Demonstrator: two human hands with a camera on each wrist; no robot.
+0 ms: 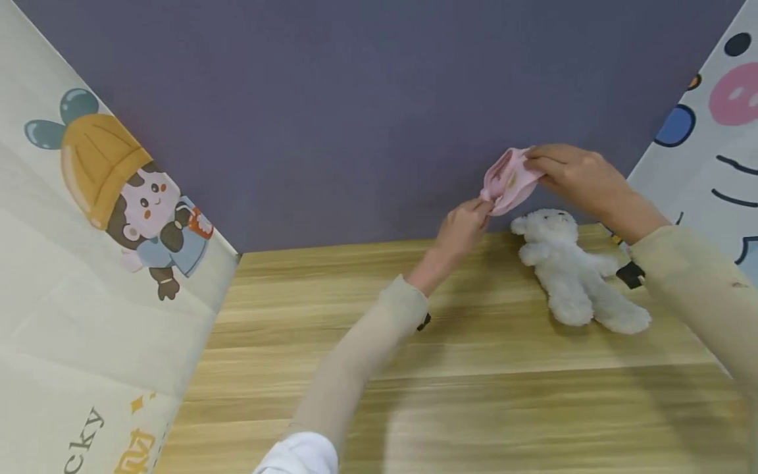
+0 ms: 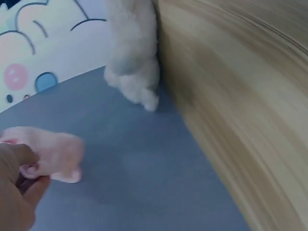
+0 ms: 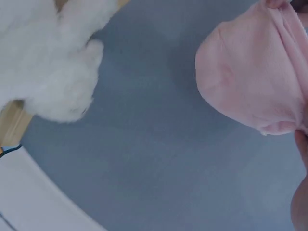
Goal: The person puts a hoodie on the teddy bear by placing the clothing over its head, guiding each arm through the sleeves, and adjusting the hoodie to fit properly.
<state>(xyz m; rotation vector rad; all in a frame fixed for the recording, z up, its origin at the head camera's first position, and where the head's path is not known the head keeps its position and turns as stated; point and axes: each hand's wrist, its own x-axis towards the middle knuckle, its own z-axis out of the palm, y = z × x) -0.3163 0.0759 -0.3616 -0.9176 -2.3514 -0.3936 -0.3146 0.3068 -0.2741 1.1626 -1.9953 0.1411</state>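
Observation:
A small pink cloth hat (image 1: 514, 181) is held up in front of the grey-blue panel, above the plush bear's level. At its lower left edge my left hand (image 1: 464, 227) pinches the cloth; in the left wrist view that hand (image 2: 17, 185) grips it between thumb and fingers. My right hand (image 1: 583, 179) pinches the opposite, upper right edge. The hat's opening faces left in the head view, and its rounded side (image 3: 248, 72) fills the upper right of the right wrist view. Below the right hand, a white plush bear (image 1: 565, 270) lies face up on the wooden surface.
The wood-grain tabletop (image 1: 284, 342) meets an upright grey-blue panel (image 1: 355, 118) at the back. A cartoon-printed side panel (image 1: 65, 250) stands on the left, another printed panel (image 1: 725, 164) on the right. Dark wrist straps show near both cuffs.

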